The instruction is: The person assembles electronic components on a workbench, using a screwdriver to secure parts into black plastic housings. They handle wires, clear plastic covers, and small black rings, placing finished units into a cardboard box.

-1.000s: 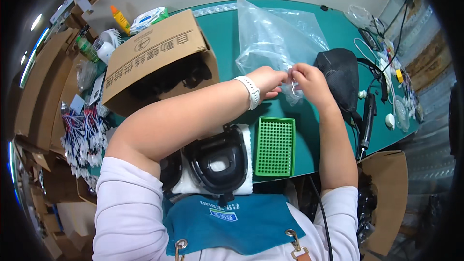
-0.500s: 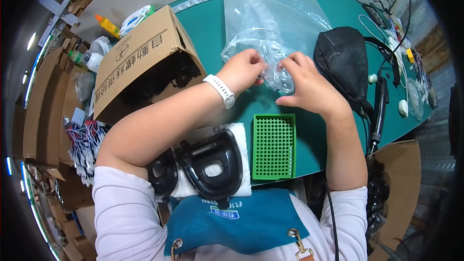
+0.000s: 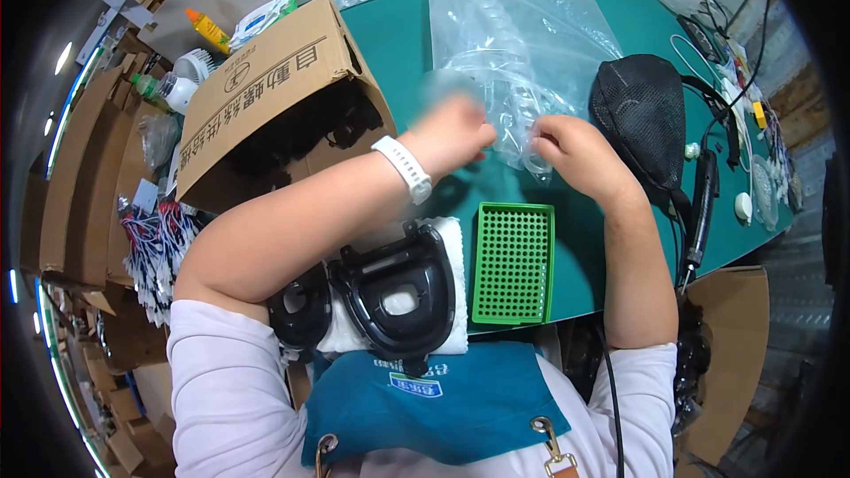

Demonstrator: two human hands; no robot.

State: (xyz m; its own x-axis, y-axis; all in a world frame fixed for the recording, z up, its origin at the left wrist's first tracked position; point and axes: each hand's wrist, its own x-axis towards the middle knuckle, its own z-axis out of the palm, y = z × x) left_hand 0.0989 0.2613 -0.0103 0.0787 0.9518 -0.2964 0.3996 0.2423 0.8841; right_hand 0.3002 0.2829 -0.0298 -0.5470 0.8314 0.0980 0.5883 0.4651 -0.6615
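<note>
A clear plastic bag [image 3: 496,62] with clear rounded pieces inside lies on the green table. My right hand [image 3: 583,158] is closed, its thumb and fingers pinching the near end of this bag. Beside the bag's left edge is my left hand [image 3: 450,133], wearing a white wristband. Its fingers are curled together, and what they hold, if anything, is hidden. A green perforated tray [image 3: 513,264] lies nearer to me, below both hands. Left of it, black molded plastic parts [image 3: 398,301] rest on a white cloth.
An open cardboard box [image 3: 266,80] with black parts stands at the left. A black mesh pouch [image 3: 639,119] and a black electric screwdriver [image 3: 702,208] lie at the right. Wire bundles [image 3: 159,257] hang at the far left; cables [image 3: 735,106] clutter the far right.
My hands have moved apart slightly, the left drawing away from the bag's near end. My right fingers have closed in from a wider spread. The whole view has shifted a little.
</note>
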